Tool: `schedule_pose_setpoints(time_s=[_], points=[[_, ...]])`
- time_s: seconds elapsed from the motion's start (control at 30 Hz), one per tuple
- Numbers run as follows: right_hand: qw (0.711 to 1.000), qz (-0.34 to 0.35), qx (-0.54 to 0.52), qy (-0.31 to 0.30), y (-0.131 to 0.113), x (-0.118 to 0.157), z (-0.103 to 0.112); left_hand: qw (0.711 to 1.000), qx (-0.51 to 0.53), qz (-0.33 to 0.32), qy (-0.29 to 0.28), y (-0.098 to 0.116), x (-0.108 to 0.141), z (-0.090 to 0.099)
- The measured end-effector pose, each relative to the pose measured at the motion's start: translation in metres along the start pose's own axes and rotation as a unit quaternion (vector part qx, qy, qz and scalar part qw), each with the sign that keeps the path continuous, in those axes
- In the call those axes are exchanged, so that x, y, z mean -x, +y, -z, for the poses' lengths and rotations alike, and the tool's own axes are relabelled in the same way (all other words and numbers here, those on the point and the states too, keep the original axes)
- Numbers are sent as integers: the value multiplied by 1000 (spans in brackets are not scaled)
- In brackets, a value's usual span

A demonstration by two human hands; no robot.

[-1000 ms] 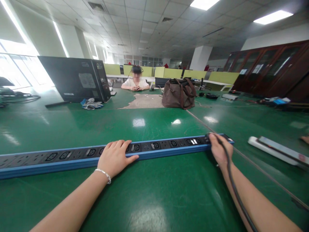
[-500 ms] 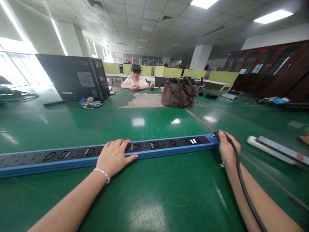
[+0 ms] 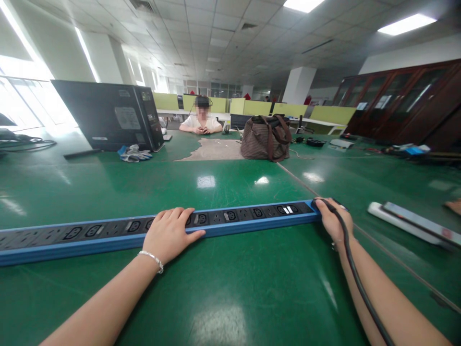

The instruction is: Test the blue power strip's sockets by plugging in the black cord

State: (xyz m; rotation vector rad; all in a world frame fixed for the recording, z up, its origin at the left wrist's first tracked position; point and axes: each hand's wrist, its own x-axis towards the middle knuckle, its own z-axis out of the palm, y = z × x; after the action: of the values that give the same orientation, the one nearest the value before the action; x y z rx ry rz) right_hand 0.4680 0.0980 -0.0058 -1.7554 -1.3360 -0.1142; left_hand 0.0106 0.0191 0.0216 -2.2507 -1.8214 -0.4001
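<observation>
A long blue power strip (image 3: 248, 226) with black sockets along its top lies across the green table, running out of view at the left. My left hand (image 3: 171, 233) grips it near the middle, fingers over the far edge and thumb along the near side. At the strip's right end, my right hand (image 3: 334, 223) is closed around the head of a black power cord (image 3: 351, 259). The cord trails back over my right forearm. Its plug is mostly hidden by my fingers, so I cannot tell whether it is seated in anything.
A black computer tower (image 3: 111, 115) stands at the back left, with work gloves (image 3: 135, 154) before it. A brown bag (image 3: 264, 139) sits beyond the strip. White and grey bars (image 3: 414, 223) lie to the right. Another person (image 3: 201, 120) sits across the table.
My right hand has shifted slightly left with the power cord, closer over the end of the strip, and its wrist has turned a little. My left hand has stayed in place.
</observation>
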Motion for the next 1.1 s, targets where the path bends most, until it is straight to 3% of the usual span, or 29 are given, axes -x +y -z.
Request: schedule_pose_setpoints(time_s=[0.17, 0.37, 0.57, 0.73, 0.93, 1.1], points=[[999, -1, 35, -5, 2, 3, -2, 1000, -6, -4, 2, -1, 0, 1], [995, -68, 65, -14, -6, 13, 3, 1000, -19, -8, 1, -2, 0, 0], [992, -59, 110, -34, -6, 12, 7, 1000, -27, -8, -2, -2, 0, -1], [989, -28, 128, -74, -5, 6, 8, 999, -33, -13, -1, -3, 0, -1], [989, 38, 134, -59, 4, 8, 6, 1000, -28, -13, -3, -2, 0, 0], [988, 107, 65, -89, 22, 5, 6, 1000, -26, -10, -4, -2, -1, 0]])
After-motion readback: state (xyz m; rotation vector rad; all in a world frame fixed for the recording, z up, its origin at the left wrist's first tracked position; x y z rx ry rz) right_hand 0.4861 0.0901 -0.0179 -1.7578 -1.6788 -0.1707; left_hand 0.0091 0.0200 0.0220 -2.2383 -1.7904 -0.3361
